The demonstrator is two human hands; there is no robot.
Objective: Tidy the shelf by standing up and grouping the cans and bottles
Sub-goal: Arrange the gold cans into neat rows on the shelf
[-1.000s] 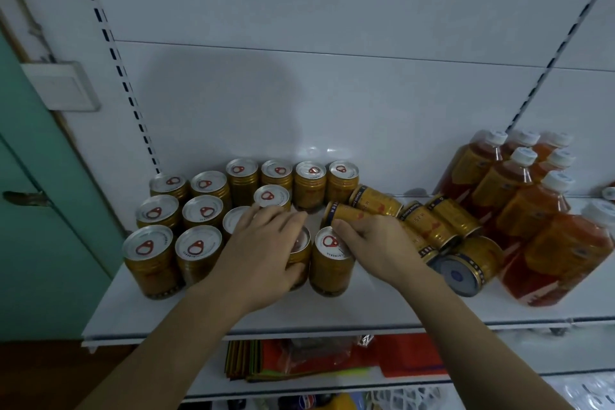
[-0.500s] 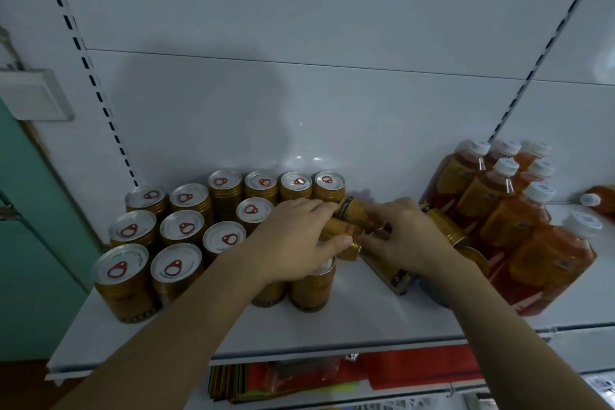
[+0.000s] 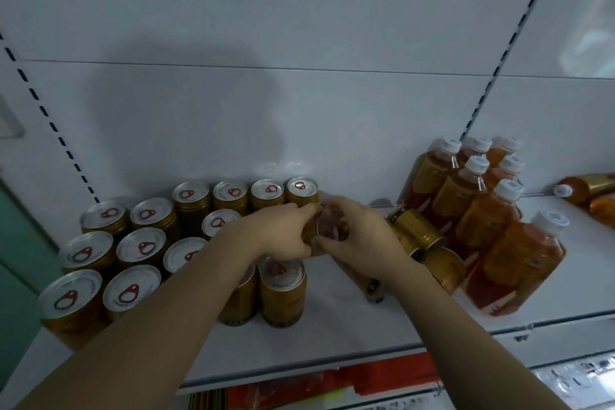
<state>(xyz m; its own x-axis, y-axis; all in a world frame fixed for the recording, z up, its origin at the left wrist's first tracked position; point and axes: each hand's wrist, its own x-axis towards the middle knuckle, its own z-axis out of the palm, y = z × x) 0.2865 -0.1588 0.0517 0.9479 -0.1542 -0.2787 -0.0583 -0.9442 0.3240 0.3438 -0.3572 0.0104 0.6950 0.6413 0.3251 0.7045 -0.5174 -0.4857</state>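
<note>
Two hands, left hand and right hand, clasp one gold metal can that could slip, toppling upright gold cans below.

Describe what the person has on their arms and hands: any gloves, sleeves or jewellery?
Nothing shows. The left hand and right hand are bare, without gloves or visible rings, and both forearms are uncovered to the picture's bottom edge: no sleeves, watch or bracelets in view.
</note>
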